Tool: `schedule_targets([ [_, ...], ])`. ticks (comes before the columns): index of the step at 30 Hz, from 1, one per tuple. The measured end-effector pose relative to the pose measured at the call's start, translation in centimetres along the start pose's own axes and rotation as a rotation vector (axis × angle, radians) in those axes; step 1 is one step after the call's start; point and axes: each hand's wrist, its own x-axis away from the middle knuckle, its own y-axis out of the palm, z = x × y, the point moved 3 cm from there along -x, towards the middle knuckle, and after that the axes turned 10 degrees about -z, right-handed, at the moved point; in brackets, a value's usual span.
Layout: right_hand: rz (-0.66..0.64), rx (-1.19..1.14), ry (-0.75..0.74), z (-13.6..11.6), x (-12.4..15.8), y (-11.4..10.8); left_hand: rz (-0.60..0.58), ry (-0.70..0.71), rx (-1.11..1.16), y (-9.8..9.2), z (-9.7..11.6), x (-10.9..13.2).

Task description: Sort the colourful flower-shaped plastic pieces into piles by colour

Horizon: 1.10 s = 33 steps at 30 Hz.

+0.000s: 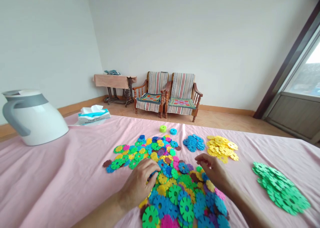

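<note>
A wide heap of mixed plastic snowflake discs (186, 209) in green, blue, yellow, pink, purple and brown spreads over the pink cloth. My left hand (142, 179) is on the left side of this heap with its fingers curled down. Blue shows between its thumb and fingers, but I cannot tell whether a disc is gripped. At the heap's right edge, my right hand (211, 168) hovers with bent fingers and the thumb apart, nothing visible in it. Sorted piles lie beyond: blue discs (193, 143), yellow discs (221, 147) and, further right, green discs (281, 188).
A small yellow-green stack (163, 128) and a small blue stack (173, 131) stand behind the heap. A white and grey jug (40, 121) and a tissue box (94, 116) are on the left of the pink cloth (82, 161). Two wooden armchairs (179, 103) stand beyond.
</note>
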Motion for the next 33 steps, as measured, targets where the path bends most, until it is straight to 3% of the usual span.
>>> schedule_targets([
  [5, -0.203, 0.019, 0.015, -2.2, 1.8, -2.3, 0.026, -0.008, -0.012, 0.1, -0.1, -0.2],
  [9, -0.325, 0.086, 0.038, -4.0, 3.0, -2.4, 0.009, -0.008, -0.007, 0.2, -0.1, -0.3],
  [11, -0.243, 0.084, 0.005, -4.4, 2.9, -1.7, 0.004, -0.009, -0.001, 0.2, 0.0, -0.3],
  [14, -0.123, 0.081, -0.185, -4.8, 2.4, 0.1, 0.005, -0.012, 0.001, 0.2, 0.0, -0.3],
  [18, -0.152, 0.124, -0.322, -4.9, 1.9, 2.3, 0.007, -0.014, -0.003, 0.1, -0.1, -0.2],
  [23, -0.114, -0.025, -0.243, -4.3, 1.3, 2.6, 0.0, -0.018, -0.005, 0.1, 0.0, -0.2],
  [27, -0.01, -0.354, -0.033, -2.6, 0.4, 1.5, 0.006, -0.011, -0.008, 0.1, -0.1, -0.2],
  [33, 0.085, -0.536, 0.132, -0.1, -0.1, -0.3, 0.014, -0.004, -0.01, 0.2, -0.1, -0.2],
])
